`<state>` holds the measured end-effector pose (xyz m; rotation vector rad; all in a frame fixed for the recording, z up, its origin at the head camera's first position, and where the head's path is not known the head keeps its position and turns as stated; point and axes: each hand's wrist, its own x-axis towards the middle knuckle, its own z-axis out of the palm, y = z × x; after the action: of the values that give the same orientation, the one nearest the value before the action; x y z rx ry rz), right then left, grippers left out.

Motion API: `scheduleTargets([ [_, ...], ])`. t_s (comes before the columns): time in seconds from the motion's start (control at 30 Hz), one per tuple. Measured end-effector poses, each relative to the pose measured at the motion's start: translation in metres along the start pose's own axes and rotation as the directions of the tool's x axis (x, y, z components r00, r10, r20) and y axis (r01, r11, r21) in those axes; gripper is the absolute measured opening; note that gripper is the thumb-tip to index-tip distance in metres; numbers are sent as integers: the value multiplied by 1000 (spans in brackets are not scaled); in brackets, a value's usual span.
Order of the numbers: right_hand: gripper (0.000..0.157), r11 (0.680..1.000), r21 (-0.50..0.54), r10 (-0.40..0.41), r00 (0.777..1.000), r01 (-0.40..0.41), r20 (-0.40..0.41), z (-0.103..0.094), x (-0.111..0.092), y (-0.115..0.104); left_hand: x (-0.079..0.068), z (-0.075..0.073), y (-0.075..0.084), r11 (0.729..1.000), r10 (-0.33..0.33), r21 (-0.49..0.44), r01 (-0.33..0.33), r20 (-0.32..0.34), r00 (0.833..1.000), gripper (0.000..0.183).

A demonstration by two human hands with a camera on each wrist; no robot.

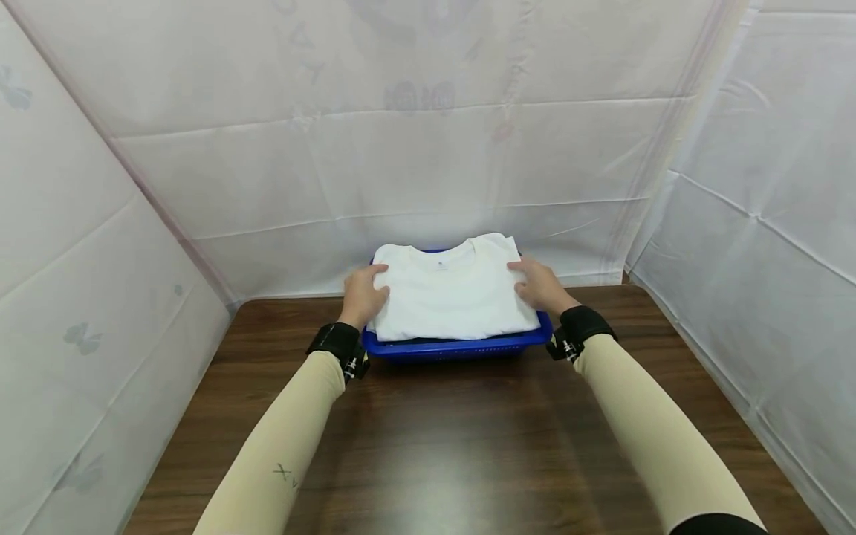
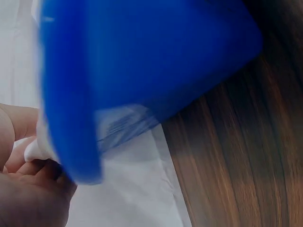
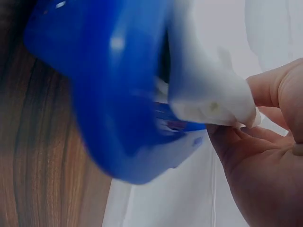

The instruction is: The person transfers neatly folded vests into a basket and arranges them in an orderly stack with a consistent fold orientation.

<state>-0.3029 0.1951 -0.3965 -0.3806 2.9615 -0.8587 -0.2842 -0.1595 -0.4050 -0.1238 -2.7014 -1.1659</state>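
Observation:
A folded white T-shirt (image 1: 448,297) lies flat over a blue plastic basket (image 1: 461,349), its neckline toward the back wall. My left hand (image 1: 362,295) grips the shirt's left side, thumb on top and fingers beneath. On the opposite side my right hand (image 1: 540,286) pinches the shirt's edge the same way. In the right wrist view the white cloth (image 3: 213,94) is bunched between thumb and fingers, beside the basket's rim (image 3: 118,118). The left wrist view shows the left hand (image 2: 38,194) with a bit of white cloth, partly hidden behind the blue rim (image 2: 71,94).
The basket stands on a dark brown wooden table (image 1: 455,446), near its back edge. White sheeting (image 1: 428,163) hangs behind the table and along both sides. Something dark shows under the shirt at the basket's front rim.

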Motion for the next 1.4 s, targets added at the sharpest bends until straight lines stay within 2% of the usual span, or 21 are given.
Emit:
scheduleTargets([
  [0.1,52,999,-47,11,1000,-10,23,1,0,1,-1,1,-1,997,41,67,-42,25,999,46],
  [0.2,52,998,-66,16,999,-13,38,2,0,1,-1,2,-5,991,55,117,-61,58,997,45],
  [0.33,52,997,-72,22,998,-18,64,1,-1,0,-5,2,-11,988,20,147,-40,137,990,47],
  [0.5,52,996,-84,34,995,-26,91,0,-1,-2,-8,4,-15,979,-17,202,-32,241,970,53],
  [0.73,51,992,-127,32,993,-17,118,2,3,-3,-5,9,-22,948,-12,309,-80,285,958,56],
  [0.93,50,986,-168,44,988,-19,149,4,5,-3,-1,14,-27,946,-32,317,-68,301,953,56],
  [1.17,51,979,-204,21,987,11,156,5,6,-4,2,14,-30,954,10,283,-95,288,957,57],
  [1.4,51,989,-150,3,992,16,124,2,1,-4,-2,9,-39,980,83,152,-127,267,960,57],
])
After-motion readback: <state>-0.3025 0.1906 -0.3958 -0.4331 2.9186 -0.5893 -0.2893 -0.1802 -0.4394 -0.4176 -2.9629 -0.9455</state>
